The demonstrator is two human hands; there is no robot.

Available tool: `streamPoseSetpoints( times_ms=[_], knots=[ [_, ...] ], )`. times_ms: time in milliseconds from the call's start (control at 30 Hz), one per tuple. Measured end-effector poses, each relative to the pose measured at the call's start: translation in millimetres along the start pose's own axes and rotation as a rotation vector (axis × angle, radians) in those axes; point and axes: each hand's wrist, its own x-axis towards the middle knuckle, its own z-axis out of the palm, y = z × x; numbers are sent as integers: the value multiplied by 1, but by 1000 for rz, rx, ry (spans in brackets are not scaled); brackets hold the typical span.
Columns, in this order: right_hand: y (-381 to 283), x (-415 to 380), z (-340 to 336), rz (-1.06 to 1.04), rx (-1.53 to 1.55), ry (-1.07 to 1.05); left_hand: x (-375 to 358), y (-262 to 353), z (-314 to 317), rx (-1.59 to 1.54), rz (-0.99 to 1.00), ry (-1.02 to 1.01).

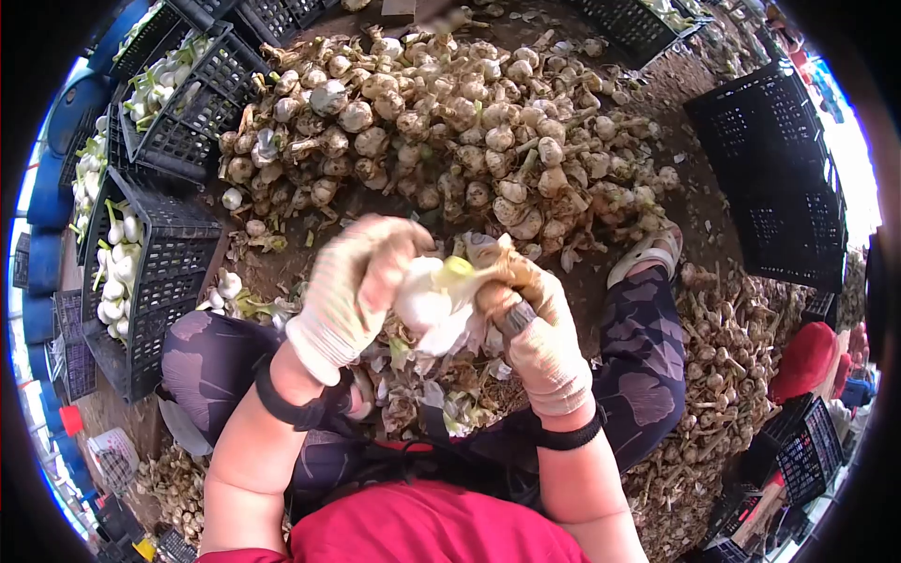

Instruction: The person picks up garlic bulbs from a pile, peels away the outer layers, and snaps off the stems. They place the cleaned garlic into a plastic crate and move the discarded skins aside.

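Crimson cloth of the wearer's shirt (pixel 432 525) fills the bottom edge at six o'clock, nearest the camera. Ahead of it, at the centre of the view, a smooth white garlic bulb with a pale green patch near its stalk (pixel 427 305) is held up between two gloved hands. The right hand (pixel 537 328), in a dirt-stained cream glove, is closed around the stalk end. The left hand (pixel 361 286), in a pale knitted glove, is blurred beside the bulb's nine o'clock side, its fingers bent; whether they grip it, I cannot tell.

Below the bulb, loose papery husks (pixel 441 389) lie between legs in dark floral-patterned trousers (pixel 648 357). A pale clog-like shoe (pixel 654 255) shows at three o'clock.

A broad heap of soil-stained garlic (pixel 497 136) spreads across twelve o'clock, and more stalked garlic (pixel 723 366) lies between three and four. At nine o'clock, a black perforated plastic crate (pixel 174 272) holds clean white bulbs (pixel 114 281); tall black plastic crates (pixel 770 174) stand between two and three.
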Motion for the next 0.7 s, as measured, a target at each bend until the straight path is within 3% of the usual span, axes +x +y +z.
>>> streamPoseSetpoints(
  times_ms=[67,100,167,200,267,333,400,433,467,533,567,600,667,700],
  knots=[
    [0,1,4,97,-29,111,2,18,-8,355,249,38],
    [4,1,3,-31,-234,79,1,16,-5,339,336,-11],
    [7,6,1,-304,-630,53,-2,14,-3,334,267,-93],
    [10,8,2,-306,-630,49,-2,12,-2,318,247,-99],
    [19,8,2,-242,-249,328,-6,23,2,-858,-439,-50],
    [25,13,-8,-246,-286,364,-7,11,1,-306,181,-153],
    [25,15,-7,-366,-809,51,-9,15,4,-702,-96,1],
    [25,13,0,-417,-907,-64,-10,2,1,-694,-127,40],
    [14,9,3,-278,-668,-327,-7,6,2,-627,-136,148],
    [-1,2,7,-344,-547,-462,-3,0,-4,-632,-292,384],
    [-2,2,-1,-305,-320,-502,-4,-10,-15,-723,-318,383],
    [8,-17,0,-159,346,-270,0,-15,-19,-740,-396,490],
    [9,-2,-11,-238,193,146,-3,-18,-18,-831,-341,557],
    [13,1,-15,-78,-104,300,-4,-22,-22,-826,-338,558]
  ],
)
